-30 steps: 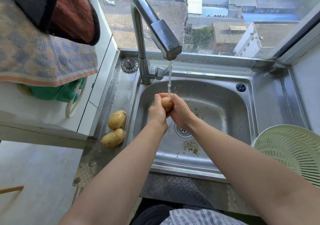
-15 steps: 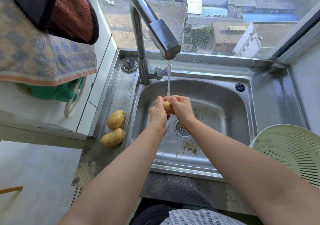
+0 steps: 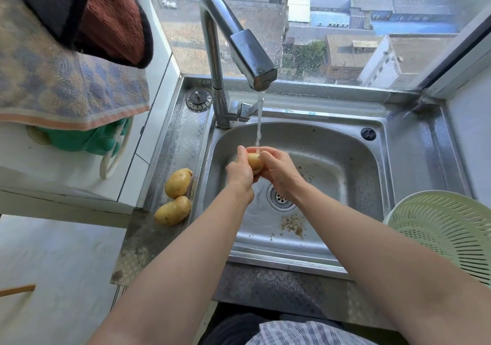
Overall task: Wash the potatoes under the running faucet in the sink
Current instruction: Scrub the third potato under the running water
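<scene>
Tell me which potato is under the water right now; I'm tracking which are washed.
The potato held between the left hand and right hand, under the faucet stream. The other two potatoes lie on the ledge left of the sink.

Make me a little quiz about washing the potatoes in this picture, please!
1. True or false: water is running from the faucet onto the potato in the hands.
2. How many potatoes wait on the ledge left of the sink?
3. Which is on the right side of the sink? A) a green colander B) a frying pan C) a cutting board

Key
1. True. The left hand and right hand hold it together under the stream.
2. Two: the farther potato and the nearer potato.
3. A, the green colander.
</scene>
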The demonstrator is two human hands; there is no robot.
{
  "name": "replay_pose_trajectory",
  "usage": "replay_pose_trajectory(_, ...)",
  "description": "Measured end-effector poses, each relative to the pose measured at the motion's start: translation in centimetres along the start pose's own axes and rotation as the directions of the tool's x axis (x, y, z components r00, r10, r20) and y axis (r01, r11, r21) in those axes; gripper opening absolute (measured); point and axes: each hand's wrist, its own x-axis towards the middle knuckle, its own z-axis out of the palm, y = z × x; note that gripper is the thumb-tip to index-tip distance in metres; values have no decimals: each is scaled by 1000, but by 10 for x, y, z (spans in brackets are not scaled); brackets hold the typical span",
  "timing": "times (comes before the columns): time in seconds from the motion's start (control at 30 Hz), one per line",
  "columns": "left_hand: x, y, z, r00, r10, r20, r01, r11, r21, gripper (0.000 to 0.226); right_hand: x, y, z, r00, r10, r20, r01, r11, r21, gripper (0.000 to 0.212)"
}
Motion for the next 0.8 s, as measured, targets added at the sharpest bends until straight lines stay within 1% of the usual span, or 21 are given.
replay_pose_trajectory(0.07, -1, -1, 0, 1000, 3, -9, -3, 1000, 22, 61, 1, 0, 0, 1000, 14, 3, -14, 1000, -10, 34)
replay_pose_trajectory(0.17, -2, -4, 1, 1000, 16, -14, -15, 998, 67, 62, 3, -2, 2, 997, 41, -59, -43, 998, -35, 28)
replay_pose_trajectory(0.27, -3, -5, 2, 999, 34, -16, -32, 995, 96, 61, 5, -4, 5, 992, 66, -106, -71, 997, -42, 32)
replay_pose_trajectory(0.4, -3, -2, 2, 1000, 29, -8, -28, 993, 112, 61, 6, -3, 5, 985, 75, -153, -76, 997, 1, 24)
replay_pose_trajectory(0.57, -3, -2, 3, 1000, 1, 4, -2, 994, 113, 61, 6, -2, 10, 970, 60, -234, -68, 997, -25, 18)
replay_pose_trajectory(0.6, -3, -1, 3, 1000, 4, 6, -5, 994, 106, 61, 6, -3, 7, 973, 62, -224, -62, 998, 3, 19)
replay_pose_trajectory(0.63, -3, 1, 4, 1000, 9, 4, -10, 996, 89, 60, 5, -3, 4, 981, 64, -182, -55, 997, 52, 22)
replay_pose_trajectory(0.7, -2, 5, 4, 1000, 7, 5, -7, 999, 46, 58, 1, -1, 0, 996, 59, -67, -48, 985, 163, 28)
replay_pose_trajectory(0.73, -1, 6, 4, 1000, 2, 5, -2, 999, 33, 57, 0, -1, -1, 998, 55, -30, -48, 980, 196, 31)
replay_pose_trajectory(0.8, 0, 6, 4, 1000, 0, 2, 0, 1000, 29, 57, -1, 1, -1, 999, 45, -6, -43, 977, 207, 35)
